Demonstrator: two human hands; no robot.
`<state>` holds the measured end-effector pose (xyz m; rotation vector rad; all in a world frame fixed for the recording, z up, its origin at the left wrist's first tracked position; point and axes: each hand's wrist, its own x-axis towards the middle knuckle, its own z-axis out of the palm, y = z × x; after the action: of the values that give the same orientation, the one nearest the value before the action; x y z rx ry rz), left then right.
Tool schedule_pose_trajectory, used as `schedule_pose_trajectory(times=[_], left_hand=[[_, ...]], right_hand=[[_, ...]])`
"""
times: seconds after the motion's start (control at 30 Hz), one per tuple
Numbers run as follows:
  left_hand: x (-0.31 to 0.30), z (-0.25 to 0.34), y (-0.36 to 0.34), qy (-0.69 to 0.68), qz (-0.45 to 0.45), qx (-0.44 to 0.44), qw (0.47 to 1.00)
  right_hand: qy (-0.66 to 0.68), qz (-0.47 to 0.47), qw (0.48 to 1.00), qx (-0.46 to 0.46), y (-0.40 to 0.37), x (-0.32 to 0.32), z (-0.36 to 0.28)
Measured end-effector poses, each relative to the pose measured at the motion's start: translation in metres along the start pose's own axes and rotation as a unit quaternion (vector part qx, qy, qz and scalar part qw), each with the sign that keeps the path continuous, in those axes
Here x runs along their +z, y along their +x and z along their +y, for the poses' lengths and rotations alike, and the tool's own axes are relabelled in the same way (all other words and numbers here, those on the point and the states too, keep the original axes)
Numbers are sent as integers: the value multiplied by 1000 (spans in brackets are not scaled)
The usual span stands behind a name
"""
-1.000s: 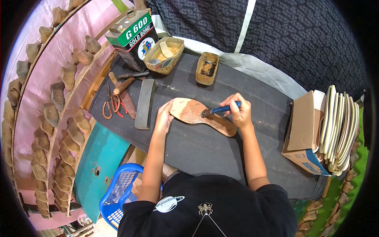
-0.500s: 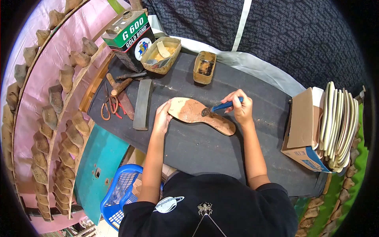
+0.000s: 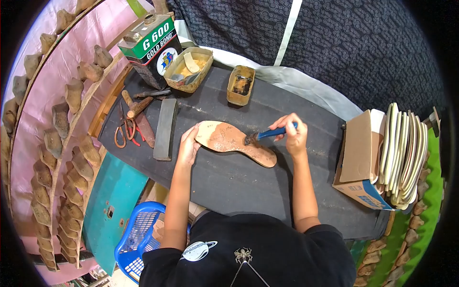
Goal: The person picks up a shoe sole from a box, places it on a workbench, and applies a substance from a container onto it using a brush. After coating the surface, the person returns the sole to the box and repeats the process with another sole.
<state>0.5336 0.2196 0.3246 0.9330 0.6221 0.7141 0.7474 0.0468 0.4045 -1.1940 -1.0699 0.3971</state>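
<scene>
A tan insole (image 3: 224, 137) is held a little above the dark worktable, with a darker, wet-looking coat over its middle and narrow end and a paler patch at its wide end. My left hand (image 3: 189, 145) grips that wide end, its fingers partly hidden behind the edge. My right hand (image 3: 292, 136) is closed around the blue handle of a brush (image 3: 272, 134). The brown bristles touch the insole near its narrowing. Beyond the insole stands a small tub (image 3: 240, 85) with dark residue inside.
A glue can (image 3: 154, 50) and a tub of yellowish paste (image 3: 189, 70) stand at the back left. Nearby lie a grey block (image 3: 165, 129), scissors (image 3: 125, 126) and a wooden-handled hammer (image 3: 138, 107). At right, a cardboard box (image 3: 356, 158) holds stacked pale sole sheets (image 3: 404, 153).
The brush has shifted slightly along the insole toward its narrow end. The whole view has moved a little, and the left hand keeps its grip.
</scene>
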Motion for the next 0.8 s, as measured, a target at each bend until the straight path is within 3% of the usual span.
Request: schedule_pose_trajectory(times=[0.2,0.4,0.43,0.5,0.63,0.8], left_hand=[[-1,1,1,-9,-5,-3,1000],[2,3,1,-5,-2,-7,1000],[3,5,0,-3,-3,-8,1000],[4,6,-1,-2,-3,-9,1000],[3,5,-1,-3,-3,-6,1000],[3,6,-1,-6,-2,-3,1000]], right_hand=[[-51,39,998,6,-27,-21,6],[-115,60,986,-108,-32,-28,1],[-116,61,986,-107,-34,-25,-1],[-3,90,996,-21,-40,-11,-6],[-39,4,996,-79,-42,13,6],[-109,-9,990,-88,-47,7,1]])
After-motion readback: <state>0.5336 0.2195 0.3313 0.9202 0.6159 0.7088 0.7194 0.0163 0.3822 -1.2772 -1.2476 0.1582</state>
